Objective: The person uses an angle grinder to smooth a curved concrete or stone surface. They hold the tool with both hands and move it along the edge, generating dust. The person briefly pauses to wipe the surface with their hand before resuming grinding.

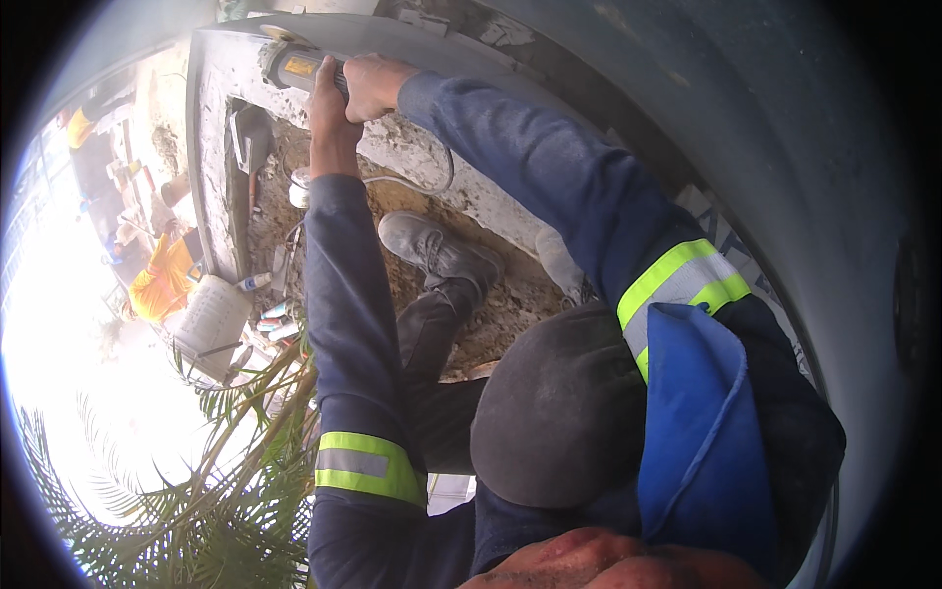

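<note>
At the top of the view, both my hands are closed around an angle grinder (297,71), which has a grey-black body with a yellow label. My left hand (332,110) wraps the body from the near side with its thumb raised along it. Just to the right, my right hand (375,86) grips the rear end, fingers curled tight. A pale disc (285,37) shows at the tool's far end, by the top of a whitish concrete ledge (461,182). Whether the disc touches the surface or spins, I cannot tell.
A grey cable (417,187) loops below my hands. A grey-bladed shovel (251,142) lies left, near a whitish bucket (214,319). Someone in an orange top (162,280) is beyond it. Palm fronds (235,501) fill the lower left; my boot (437,245) stands on rough soil.
</note>
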### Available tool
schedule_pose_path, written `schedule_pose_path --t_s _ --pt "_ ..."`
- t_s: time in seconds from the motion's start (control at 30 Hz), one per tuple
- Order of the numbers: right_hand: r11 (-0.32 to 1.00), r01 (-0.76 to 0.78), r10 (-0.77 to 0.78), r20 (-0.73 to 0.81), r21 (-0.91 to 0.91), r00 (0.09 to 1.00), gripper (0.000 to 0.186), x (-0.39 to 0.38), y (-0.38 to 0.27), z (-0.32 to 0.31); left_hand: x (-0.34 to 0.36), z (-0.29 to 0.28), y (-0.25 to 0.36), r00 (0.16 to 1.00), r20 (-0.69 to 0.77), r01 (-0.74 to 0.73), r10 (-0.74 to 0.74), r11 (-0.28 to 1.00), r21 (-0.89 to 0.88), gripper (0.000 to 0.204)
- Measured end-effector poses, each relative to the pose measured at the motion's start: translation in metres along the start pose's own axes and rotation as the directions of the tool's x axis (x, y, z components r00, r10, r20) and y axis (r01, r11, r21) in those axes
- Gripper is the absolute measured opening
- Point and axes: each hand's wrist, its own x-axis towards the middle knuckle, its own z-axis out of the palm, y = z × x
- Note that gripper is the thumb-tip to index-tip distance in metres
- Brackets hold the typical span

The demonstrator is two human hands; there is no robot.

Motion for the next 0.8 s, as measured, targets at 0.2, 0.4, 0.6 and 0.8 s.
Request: schedule_pose_path --t_s 0.2,0.4,0.6,0.8 --pt "0.999 -0.038 0.038 0.046 0.011 0.998 0.038 -0.05 0.011 -0.007 -0.067 0.037 -0.009 0.994 -0.079 -0.066 0.074 0.994 0.089 0.042" --pt "0.998 -0.047 0.047 0.028 0.03 0.999 0.039 -0.047 0.012 -0.005 -0.057 0.028 -0.017 0.994 0.001 -0.113 0.113 0.994 0.006 0.041" --pt "0.995 -0.089 0.088 0.022 0.039 0.996 0.04 -0.027 0.009 -0.001 -0.037 0.021 -0.011 0.996 -0.011 -0.086 0.087 0.995 0.054 0.045" --pt "0.997 0.0 -0.002 0.037 0.072 0.999 0.047 -0.006 0.012 0.007 -0.014 0.009 -0.01 0.998 -0.062 -0.029 0.032 0.999 0.045 0.046"
